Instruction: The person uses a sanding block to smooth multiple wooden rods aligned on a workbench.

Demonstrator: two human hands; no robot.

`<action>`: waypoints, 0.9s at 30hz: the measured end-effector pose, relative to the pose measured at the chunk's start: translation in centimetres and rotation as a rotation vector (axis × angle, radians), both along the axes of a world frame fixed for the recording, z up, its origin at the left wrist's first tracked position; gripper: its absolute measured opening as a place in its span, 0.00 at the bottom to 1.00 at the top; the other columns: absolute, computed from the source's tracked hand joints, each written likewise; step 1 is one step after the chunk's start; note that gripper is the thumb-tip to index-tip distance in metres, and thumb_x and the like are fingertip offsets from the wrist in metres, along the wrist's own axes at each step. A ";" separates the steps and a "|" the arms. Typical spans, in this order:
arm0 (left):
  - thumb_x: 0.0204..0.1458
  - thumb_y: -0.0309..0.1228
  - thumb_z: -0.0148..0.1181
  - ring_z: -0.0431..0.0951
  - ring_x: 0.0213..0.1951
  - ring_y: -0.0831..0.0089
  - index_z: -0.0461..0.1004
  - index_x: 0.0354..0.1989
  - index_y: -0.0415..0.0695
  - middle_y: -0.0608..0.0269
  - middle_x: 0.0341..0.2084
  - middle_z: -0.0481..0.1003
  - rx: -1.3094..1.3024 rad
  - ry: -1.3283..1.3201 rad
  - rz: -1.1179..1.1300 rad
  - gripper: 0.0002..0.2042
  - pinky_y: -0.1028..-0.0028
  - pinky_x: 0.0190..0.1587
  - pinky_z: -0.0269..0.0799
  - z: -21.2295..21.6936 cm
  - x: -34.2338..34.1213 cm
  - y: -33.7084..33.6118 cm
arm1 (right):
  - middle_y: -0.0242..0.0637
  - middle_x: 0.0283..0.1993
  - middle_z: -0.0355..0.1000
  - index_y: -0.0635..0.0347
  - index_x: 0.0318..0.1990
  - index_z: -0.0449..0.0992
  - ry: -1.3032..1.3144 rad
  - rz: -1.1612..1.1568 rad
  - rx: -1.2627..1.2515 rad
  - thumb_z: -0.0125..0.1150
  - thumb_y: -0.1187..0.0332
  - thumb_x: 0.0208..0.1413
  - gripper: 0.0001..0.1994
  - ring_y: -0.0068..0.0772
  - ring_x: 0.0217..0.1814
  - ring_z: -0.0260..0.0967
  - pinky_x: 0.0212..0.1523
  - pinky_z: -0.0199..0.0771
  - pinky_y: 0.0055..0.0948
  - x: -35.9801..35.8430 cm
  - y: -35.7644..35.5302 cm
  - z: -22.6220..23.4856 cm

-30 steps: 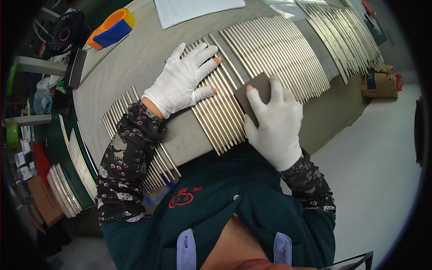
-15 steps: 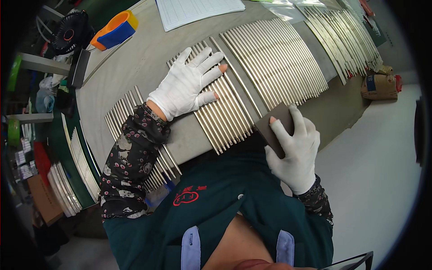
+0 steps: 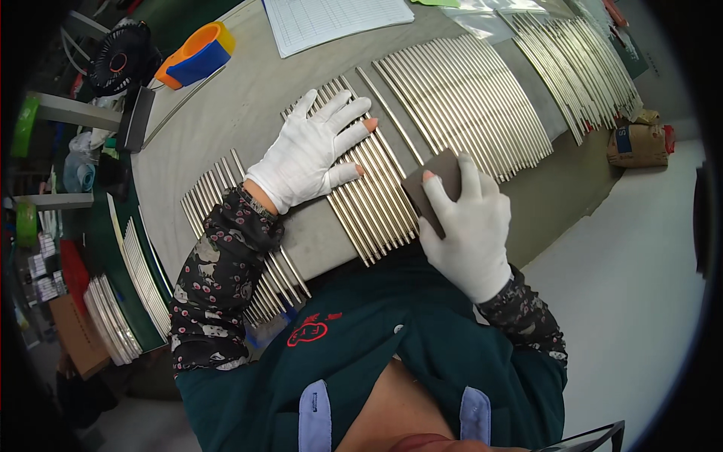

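Observation:
My left hand (image 3: pixel 305 154), in a white glove with bare thumb and index tips, lies flat with fingers spread across a row of shiny metal rods (image 3: pixel 374 215). Gripped in my gloved right hand (image 3: pixel 473 239) is a dark grey flat block (image 3: pixel 446 169), which looks like a sanding sponge. The block is tilted over the near end of a single metal rod (image 3: pixel 393 119) lying apart between two rows. Whether it touches the rods I cannot tell. A wider row of rods (image 3: pixel 471 102) lies just beyond my right hand.
More rods (image 3: pixel 197 202) lie left, partly under my left forearm, and a loose pile of rods (image 3: pixel 576 71) lies far right. At the back are a printed sheet (image 3: pixel 331 19) and an orange-and-blue ring-shaped holder (image 3: pixel 197 56). A black fan (image 3: pixel 120 60) stands at far left.
My right hand has moved left and slightly away from me with the block, toward the single rod and the row under my left hand. My left hand stays spread on the rods.

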State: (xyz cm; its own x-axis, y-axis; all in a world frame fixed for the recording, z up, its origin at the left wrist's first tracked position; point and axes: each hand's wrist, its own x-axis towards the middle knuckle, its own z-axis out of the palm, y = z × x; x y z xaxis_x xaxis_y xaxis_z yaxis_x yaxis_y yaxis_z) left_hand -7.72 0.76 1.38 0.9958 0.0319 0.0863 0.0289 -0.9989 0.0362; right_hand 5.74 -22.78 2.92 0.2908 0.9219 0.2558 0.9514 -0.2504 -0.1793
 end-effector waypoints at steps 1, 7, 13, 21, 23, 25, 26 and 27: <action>0.60 0.60 0.37 0.57 0.67 0.48 0.61 0.65 0.50 0.54 0.66 0.59 -0.001 0.007 -0.007 0.33 0.43 0.67 0.46 0.2 0.3 -0.1 | 0.61 0.58 0.63 0.51 0.52 0.74 -0.011 0.019 0.014 0.67 0.63 0.39 0.27 0.50 0.47 0.67 0.36 0.67 0.40 0.1 -1.7 0.0; 0.55 0.54 0.50 0.58 0.67 0.53 0.64 0.63 0.47 0.55 0.65 0.61 0.067 -0.043 -0.035 0.32 0.46 0.66 0.50 0.5 0.4 -0.3 | 0.56 0.58 0.63 0.50 0.51 0.74 0.009 -0.069 0.071 0.70 0.65 0.35 0.28 0.51 0.52 0.66 0.41 0.68 0.44 -0.3 1.4 -0.3; 0.58 0.55 0.47 0.59 0.66 0.52 0.64 0.63 0.46 0.54 0.65 0.60 0.043 -0.028 -0.029 0.31 0.45 0.67 0.48 0.2 0.5 -0.2 | 0.57 0.61 0.62 0.50 0.51 0.75 0.072 -0.058 0.020 0.69 0.65 0.32 0.30 0.50 0.53 0.65 0.45 0.64 0.42 1.2 -6.6 1.1; 0.56 0.55 0.49 0.59 0.67 0.57 0.68 0.58 0.40 0.54 0.64 0.62 0.056 0.008 -0.118 0.31 0.46 0.69 0.46 1.9 3.1 -1.4 | 0.54 0.63 0.61 0.49 0.52 0.75 0.086 -0.220 0.149 0.69 0.68 0.31 0.32 0.51 0.55 0.63 0.53 0.61 0.43 2.1 -8.3 0.2; 0.57 0.58 0.44 0.57 0.68 0.53 0.66 0.60 0.41 0.51 0.65 0.60 0.044 0.027 -0.124 0.34 0.43 0.68 0.44 1.1 3.5 -1.1 | 0.54 0.63 0.62 0.49 0.53 0.75 0.093 -0.213 0.142 0.69 0.68 0.30 0.32 0.50 0.55 0.63 0.54 0.60 0.43 2.0 -8.2 -0.1; 0.58 0.61 0.41 0.54 0.69 0.50 0.61 0.64 0.42 0.49 0.68 0.56 0.034 0.084 -0.126 0.37 0.41 0.68 0.42 0.8 4.0 -0.9 | 0.54 0.62 0.62 0.49 0.53 0.74 0.101 -0.208 0.133 0.69 0.68 0.30 0.32 0.50 0.55 0.63 0.54 0.60 0.43 2.1 -8.1 -0.3; 0.58 0.61 0.41 0.54 0.69 0.50 0.61 0.64 0.42 0.49 0.68 0.56 0.033 0.086 -0.127 0.37 0.41 0.68 0.42 0.6 4.2 -1.0 | 0.54 0.62 0.62 0.48 0.53 0.74 0.103 -0.205 0.130 0.69 0.68 0.30 0.32 0.50 0.55 0.63 0.54 0.60 0.43 2.1 -8.0 -0.3; 0.58 0.61 0.41 0.54 0.69 0.50 0.59 0.66 0.43 0.49 0.68 0.55 0.025 0.068 -0.129 0.37 0.41 0.68 0.42 0.4 4.4 -1.1 | 0.54 0.62 0.62 0.48 0.53 0.74 0.105 -0.204 0.127 0.69 0.68 0.30 0.32 0.50 0.55 0.63 0.54 0.60 0.43 2.2 -8.0 -0.3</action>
State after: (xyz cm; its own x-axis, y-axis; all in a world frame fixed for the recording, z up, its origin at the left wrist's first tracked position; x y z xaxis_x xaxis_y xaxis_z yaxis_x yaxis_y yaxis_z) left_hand -3.31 -0.36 1.76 0.9950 -0.0985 0.0171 -0.0987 -0.9950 0.0140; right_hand 7.91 -30.74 2.62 0.4986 0.8040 0.3241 0.8580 -0.4046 -0.3164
